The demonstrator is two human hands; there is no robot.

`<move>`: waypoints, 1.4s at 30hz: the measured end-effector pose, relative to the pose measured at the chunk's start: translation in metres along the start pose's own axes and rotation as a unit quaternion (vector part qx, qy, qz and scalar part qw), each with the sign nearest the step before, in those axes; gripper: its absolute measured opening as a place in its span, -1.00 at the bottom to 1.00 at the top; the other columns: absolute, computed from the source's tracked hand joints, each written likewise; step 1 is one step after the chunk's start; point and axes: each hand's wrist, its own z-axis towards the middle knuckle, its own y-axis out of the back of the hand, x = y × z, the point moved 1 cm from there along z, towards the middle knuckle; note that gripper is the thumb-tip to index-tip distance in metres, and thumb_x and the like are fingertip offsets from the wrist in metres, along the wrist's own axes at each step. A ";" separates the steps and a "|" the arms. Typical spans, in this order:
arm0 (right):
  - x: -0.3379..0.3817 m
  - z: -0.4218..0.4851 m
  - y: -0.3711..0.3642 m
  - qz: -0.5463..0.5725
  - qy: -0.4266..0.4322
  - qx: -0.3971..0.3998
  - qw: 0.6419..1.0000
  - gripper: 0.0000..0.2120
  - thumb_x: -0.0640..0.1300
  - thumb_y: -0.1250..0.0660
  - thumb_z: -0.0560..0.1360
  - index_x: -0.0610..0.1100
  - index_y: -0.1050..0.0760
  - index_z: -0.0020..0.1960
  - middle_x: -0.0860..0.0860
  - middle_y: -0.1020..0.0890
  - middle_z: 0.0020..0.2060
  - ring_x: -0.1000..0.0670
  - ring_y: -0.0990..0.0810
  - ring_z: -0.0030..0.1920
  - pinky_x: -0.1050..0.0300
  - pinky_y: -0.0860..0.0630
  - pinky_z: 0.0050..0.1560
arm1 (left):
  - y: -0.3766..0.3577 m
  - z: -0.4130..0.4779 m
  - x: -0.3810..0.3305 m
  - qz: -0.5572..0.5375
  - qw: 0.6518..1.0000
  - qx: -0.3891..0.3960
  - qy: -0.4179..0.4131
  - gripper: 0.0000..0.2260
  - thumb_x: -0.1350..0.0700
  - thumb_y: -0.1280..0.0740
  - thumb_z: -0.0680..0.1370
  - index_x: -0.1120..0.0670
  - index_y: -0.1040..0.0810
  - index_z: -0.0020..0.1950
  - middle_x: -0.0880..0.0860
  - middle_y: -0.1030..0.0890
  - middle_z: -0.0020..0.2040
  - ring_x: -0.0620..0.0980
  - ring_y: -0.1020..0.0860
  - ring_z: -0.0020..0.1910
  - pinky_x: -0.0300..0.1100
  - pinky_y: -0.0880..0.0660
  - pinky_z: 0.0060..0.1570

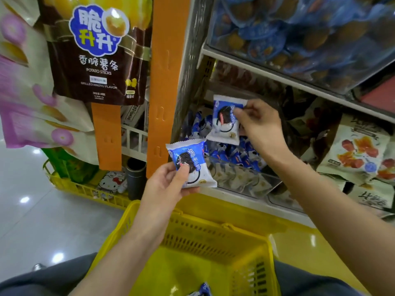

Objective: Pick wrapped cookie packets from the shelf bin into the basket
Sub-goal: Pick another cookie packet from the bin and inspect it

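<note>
My left hand pinches a blue-and-white wrapped cookie packet in front of the shelf, above the far rim of the yellow basket. My right hand pinches a second packet by its right edge, lifted over the clear shelf bin, which holds several more packets. Part of another packet lies in the basket at the bottom edge of the view.
An orange hanging strip carries a brown potato-sticks bag on the left. A second yellow basket with goods stands on the floor behind it. Snack bags fill the shelf to the right; a clear bin sits above.
</note>
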 end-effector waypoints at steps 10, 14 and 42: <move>-0.003 -0.101 0.017 -0.067 0.013 0.159 0.985 -0.85 -0.16 -0.34 0.49 0.01 -0.43 -0.21 0.06 -0.55 -0.37 0.02 -0.52 -0.34 -0.10 -0.54 -0.17 | -0.012 -0.018 0.009 0.096 0.993 0.055 -0.040 -0.74 -0.06 -0.23 0.43 -0.02 -0.50 0.06 -0.23 -0.66 -0.13 -0.31 -0.59 -0.13 -0.43 -0.50 -0.21; -0.007 -0.110 0.017 -0.025 -0.040 0.162 0.986 -0.94 -0.21 -0.30 0.51 -0.13 -0.47 -0.14 -0.17 -0.61 -0.23 -0.16 -0.57 -0.23 -0.17 -0.54 -0.12 | -0.011 -0.022 0.014 0.139 0.988 0.050 -0.051 -0.69 -0.15 -0.24 0.37 -0.08 -0.53 0.04 -0.17 -0.64 -0.15 -0.36 -0.55 -0.18 -0.52 -0.42 -0.21; 0.013 -0.098 -0.010 0.112 -0.063 0.138 0.982 -0.85 -0.12 -0.41 0.42 -0.03 -0.47 -0.05 0.11 -0.63 -0.21 0.23 -0.61 -0.24 0.40 -0.49 -0.27 | 0.008 0.000 -0.011 0.069 0.997 -0.031 0.016 -0.83 0.02 -0.15 0.60 -0.07 -0.43 0.16 -0.02 -0.63 0.00 -0.04 -0.63 -0.07 -0.11 -0.57 -0.06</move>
